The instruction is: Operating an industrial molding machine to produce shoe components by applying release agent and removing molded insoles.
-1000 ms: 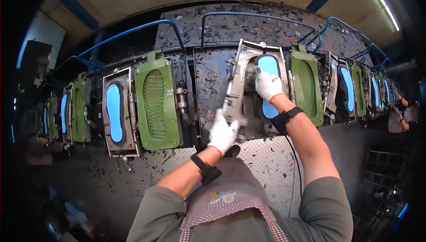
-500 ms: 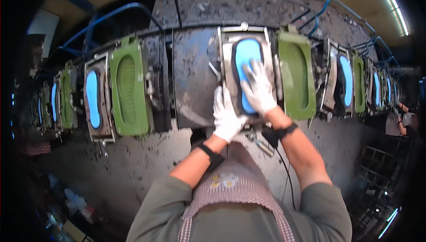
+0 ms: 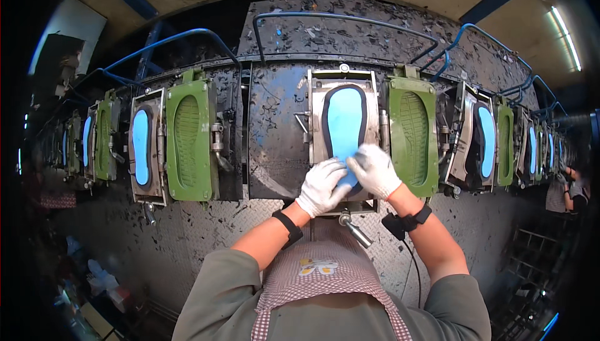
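A blue insole (image 3: 345, 119) with a black rim lies in the open metal mould (image 3: 317, 116) straight in front of me. Both hands wear white gloves and meet at the insole's near, heel end. My left hand (image 3: 323, 186) is on the heel's left side, fingers bent inward and closed at the edge. From the right, my right hand (image 3: 377, 171) reaches over the heel, its fingers curled and pressed together on the blue surface. The hands hide much of the heel. Hinged beside the mould stands its green lid (image 3: 412, 141), with a sole-shaped hollow.
More open moulds line the bench both ways, among them a green lid (image 3: 187, 141) and a blue insole (image 3: 141, 147) at left and another insole (image 3: 486, 141) at right. A metal handle (image 3: 356, 231) juts toward me. Blue rails (image 3: 344, 17) run behind. A co-worker (image 3: 569, 191) stands far right.
My right hand has moved from the insole's middle down to its heel. The left hand has come in from the mould's left edge onto the heel. My view has shifted slightly.
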A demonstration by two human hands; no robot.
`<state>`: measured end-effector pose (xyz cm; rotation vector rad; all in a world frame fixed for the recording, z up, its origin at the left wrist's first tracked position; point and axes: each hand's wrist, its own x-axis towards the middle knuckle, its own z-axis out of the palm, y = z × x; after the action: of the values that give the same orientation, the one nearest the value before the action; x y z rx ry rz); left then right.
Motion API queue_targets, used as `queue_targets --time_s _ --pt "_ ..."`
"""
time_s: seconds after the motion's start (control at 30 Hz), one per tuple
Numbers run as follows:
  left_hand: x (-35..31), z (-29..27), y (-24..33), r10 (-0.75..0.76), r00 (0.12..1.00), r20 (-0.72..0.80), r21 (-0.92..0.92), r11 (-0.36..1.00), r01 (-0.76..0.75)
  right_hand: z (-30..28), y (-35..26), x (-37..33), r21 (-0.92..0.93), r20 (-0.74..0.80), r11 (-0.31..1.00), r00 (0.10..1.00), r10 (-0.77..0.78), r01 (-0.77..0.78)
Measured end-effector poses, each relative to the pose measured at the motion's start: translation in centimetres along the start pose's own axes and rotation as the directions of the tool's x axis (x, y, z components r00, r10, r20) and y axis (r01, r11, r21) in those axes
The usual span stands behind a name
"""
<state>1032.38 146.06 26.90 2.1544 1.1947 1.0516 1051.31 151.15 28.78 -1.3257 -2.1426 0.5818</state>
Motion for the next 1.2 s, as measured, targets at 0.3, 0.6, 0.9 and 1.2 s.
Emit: queue_targets --time_s 0.3,0.6,0.9,1.2 --pt "0.7 0.3 -0.2 0.141 0.985 0.097 0.148 0.977 -0.154 2.7 1.5 13.6 -0.403 -0.051 0.905 0.991 0.125 -0.135" --pt "6.7 -1.4 -3.1 0.231 0.675 0.701 -0.100 0.968 -0.228 -4.6 -4.1 -5.3 0.239 0.188 0.745 0.783 0.593 -0.623" --pt "8.1 -0.1 -2.4 0.146 0.658 0.738 -0.008 0.978 -0.207 -2.3 -2.0 -9.3 0.015 0.851 1.000 0.525 -0.020 0.014" --pt "5.0 -2.3 -19.1 -0.933 -0.009 0.361 -0.691 -0.274 0.669 -2.8 -4.2 -11.8 -0.036 0.723 0.999 0.691 0.018 0.011"
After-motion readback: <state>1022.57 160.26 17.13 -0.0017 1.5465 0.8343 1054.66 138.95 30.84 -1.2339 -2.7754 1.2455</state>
